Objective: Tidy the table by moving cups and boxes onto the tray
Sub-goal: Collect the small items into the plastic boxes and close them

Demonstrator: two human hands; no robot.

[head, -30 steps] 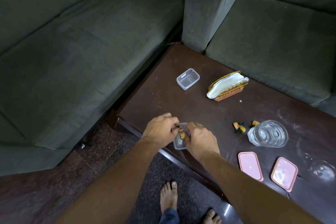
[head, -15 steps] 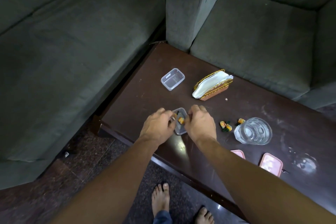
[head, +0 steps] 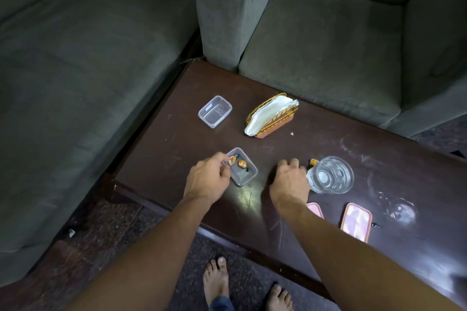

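A small clear box sits near the table's front edge with two wrapped candies inside. My left hand grips its left rim. My right hand lies to the right of the box, fingers bent down onto the table beside a clear glass cup. What lies under those fingers is hidden. One orange candy shows between my right hand and the cup. A second, empty clear box stands farther back. No tray is in view.
The dark wooden table is hemmed in by grey sofas on the left and at the back. A wire napkin holder stands at the back middle. Two pink lids lie front right, near another faint glass. Bare feet stand below the table's edge.
My right hand has left the box and moved right, next to the glass cup. My left hand stays at the box. The view has shifted.
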